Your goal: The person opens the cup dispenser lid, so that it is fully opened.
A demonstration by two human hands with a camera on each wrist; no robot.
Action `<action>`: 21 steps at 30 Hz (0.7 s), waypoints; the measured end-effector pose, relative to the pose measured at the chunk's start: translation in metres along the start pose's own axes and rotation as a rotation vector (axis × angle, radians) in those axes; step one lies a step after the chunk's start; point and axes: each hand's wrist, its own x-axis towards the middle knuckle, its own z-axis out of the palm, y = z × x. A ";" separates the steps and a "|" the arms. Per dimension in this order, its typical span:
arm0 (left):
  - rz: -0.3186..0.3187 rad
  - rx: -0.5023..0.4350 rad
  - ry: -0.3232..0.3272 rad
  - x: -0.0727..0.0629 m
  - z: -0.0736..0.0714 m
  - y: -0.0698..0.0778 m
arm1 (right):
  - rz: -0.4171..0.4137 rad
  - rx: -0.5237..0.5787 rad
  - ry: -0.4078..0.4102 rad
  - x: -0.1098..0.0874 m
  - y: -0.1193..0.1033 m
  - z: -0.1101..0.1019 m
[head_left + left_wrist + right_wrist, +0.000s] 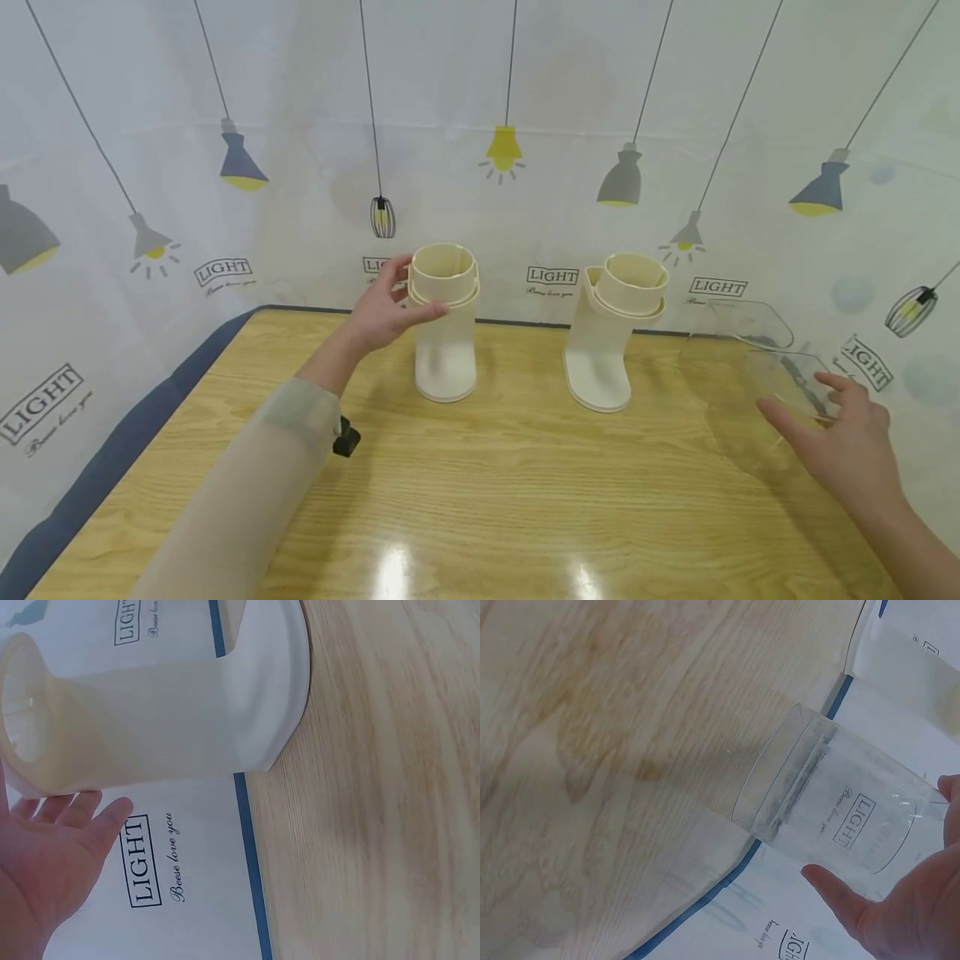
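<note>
A cream stand with a round ring-shaped top point(445, 350) is upright at the back of the table, left of centre. My left hand point(382, 312) is at its upper part, the thumb straight across the front and the fingers along the left side. In the left wrist view, the fingertips point(88, 801) lie right at the edge of the stand point(150, 727). At the right, my right hand point(855, 442) is spread beside a clear cylindrical container point(832, 799). Its thumb stands off from the container wall, and a finger is close to the far end.
A second cream stand point(600, 358) of the same shape is to the right of the first. Another clear container point(738, 321) sits behind the right hand. The wooden table point(480, 483) ends at a cloth backdrop point(450, 92) printed with lamps.
</note>
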 end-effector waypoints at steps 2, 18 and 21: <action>0.007 -0.014 0.000 -0.001 0.001 0.000 | 0.005 -0.009 -0.005 0.001 0.001 0.000; 0.040 -0.030 -0.041 0.000 0.001 -0.007 | -0.203 0.073 0.171 -0.017 -0.054 0.000; 0.038 -0.024 -0.047 -0.004 0.001 -0.007 | -0.333 0.125 0.179 -0.022 -0.070 0.008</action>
